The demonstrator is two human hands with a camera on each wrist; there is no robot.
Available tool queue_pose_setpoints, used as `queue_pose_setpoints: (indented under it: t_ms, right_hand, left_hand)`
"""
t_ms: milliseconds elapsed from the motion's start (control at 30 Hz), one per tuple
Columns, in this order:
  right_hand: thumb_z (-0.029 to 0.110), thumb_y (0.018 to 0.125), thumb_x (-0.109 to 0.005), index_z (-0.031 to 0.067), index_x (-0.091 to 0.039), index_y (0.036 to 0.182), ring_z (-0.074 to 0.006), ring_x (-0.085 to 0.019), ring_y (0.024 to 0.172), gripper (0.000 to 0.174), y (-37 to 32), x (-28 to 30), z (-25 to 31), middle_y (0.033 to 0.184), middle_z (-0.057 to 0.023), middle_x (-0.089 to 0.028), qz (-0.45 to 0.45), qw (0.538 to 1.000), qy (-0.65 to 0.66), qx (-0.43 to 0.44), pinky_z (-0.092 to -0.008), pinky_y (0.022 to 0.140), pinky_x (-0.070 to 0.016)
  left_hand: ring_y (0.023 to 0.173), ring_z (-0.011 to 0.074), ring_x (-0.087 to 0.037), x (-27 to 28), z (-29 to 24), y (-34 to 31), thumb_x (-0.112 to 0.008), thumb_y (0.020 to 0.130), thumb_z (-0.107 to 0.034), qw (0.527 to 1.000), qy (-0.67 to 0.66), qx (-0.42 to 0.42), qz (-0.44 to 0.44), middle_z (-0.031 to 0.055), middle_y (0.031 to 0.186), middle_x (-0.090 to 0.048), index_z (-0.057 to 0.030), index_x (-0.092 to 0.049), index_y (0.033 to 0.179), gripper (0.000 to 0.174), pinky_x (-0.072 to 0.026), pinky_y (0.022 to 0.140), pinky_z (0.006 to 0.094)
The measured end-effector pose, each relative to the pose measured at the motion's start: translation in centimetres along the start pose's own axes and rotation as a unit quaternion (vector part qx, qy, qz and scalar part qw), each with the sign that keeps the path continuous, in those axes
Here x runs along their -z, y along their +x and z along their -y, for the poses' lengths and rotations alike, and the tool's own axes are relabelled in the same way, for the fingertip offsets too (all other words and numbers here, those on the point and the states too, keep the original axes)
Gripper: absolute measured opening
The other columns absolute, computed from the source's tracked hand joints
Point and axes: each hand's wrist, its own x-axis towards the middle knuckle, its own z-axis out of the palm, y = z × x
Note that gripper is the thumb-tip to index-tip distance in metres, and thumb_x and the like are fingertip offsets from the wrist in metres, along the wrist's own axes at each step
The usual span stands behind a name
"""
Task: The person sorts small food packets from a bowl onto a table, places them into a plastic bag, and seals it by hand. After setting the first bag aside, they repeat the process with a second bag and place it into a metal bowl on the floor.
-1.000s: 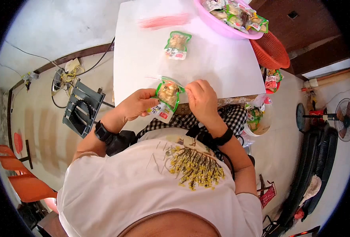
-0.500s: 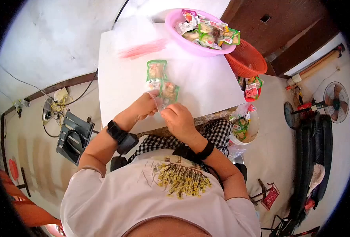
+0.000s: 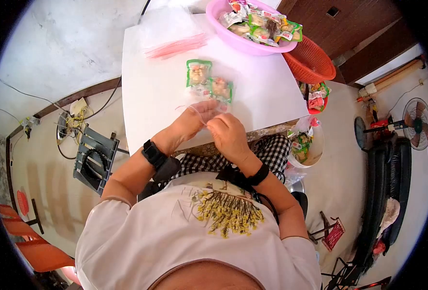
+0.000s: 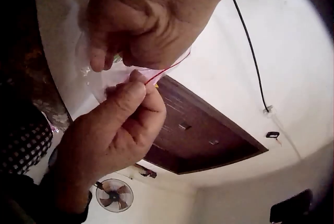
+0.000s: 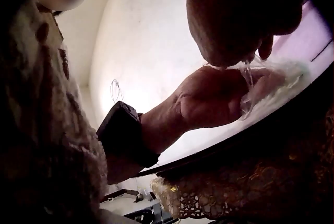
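Observation:
In the head view, a green-edged food packet (image 3: pixel 222 89) lies by a second food packet (image 3: pixel 199 72) on the white table. A clear zip bag with a thin red strip at its mouth surrounds my left hand's fingers. My left hand (image 3: pixel 190 122) reaches through that mouth and grips the nearer packet's lower end, mostly hidden by plastic and knuckles. Thumb and forefinger of my right hand (image 3: pixel 229 135) pinch the bag's edge. The left wrist view shows the red strip (image 4: pixel 166 71) running out from the right hand's pinch (image 4: pixel 117 125).
Flat clear bags with pink strips (image 3: pixel 175 47) are stacked at the table's far left. A pink basin (image 3: pixel 252 47) full of packets stands at the far right, beside a red-orange basket (image 3: pixel 315 72). A white bucket (image 3: pixel 315 150) with packets is on the floor to the right.
The nearer packet was in my left hand near the table's front edge; it has moved forward beside the other packet. Left fingers have gone into the bag, whose edge the right hand still pinches.

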Motion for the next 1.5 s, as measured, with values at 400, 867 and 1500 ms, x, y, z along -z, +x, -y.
queue_pose_setpoints:
  t_ms: [400,867,1500]
  right_hand:
    - [0.006,0.078,-0.063,0.0039,-0.056,0.085,-0.0317,-0.055,0.077,0.010,-0.6,0.2,-0.9,0.082,-0.0123,-0.055,-0.020,1.000,-0.008,0.014,-0.0418,0.066,-0.0469]
    - [0.005,0.077,-0.063,0.0055,-0.049,0.078,-0.0347,-0.056,0.068,0.014,0.0,-0.2,-1.7,0.072,-0.0135,-0.052,0.072,0.993,0.058,0.073,-0.0437,0.056,-0.0461]
    - [0.005,0.076,-0.062,0.0046,-0.053,0.085,-0.0377,-0.057,0.071,0.013,-0.4,1.6,-5.0,0.078,-0.0153,-0.056,0.057,0.995,0.038,-0.068,-0.0469,0.060,-0.0462]
  left_hand:
    - [0.128,0.0225,-0.046,5.9,5.9,9.8,-0.046,0.098,-0.032,0.919,0.286,-0.245,0.118,0.0132,0.144,-0.040,-0.0069,-0.040,0.139,0.048,-0.0394,0.106,0.0348]
    - [0.140,0.0332,-0.028,0.7,-6.2,-6.1,-0.061,0.087,-0.013,0.762,0.602,-0.052,0.232,0.0213,0.152,-0.028,-0.0032,-0.027,0.148,0.071,-0.0235,0.115,0.0369]
    - [0.125,0.0387,-0.047,0.4,-3.4,4.3,-0.058,0.089,-0.021,0.606,0.705,-0.336,0.150,0.0268,0.142,-0.040,-0.0029,-0.045,0.137,0.053,-0.0414,0.101,0.0435]
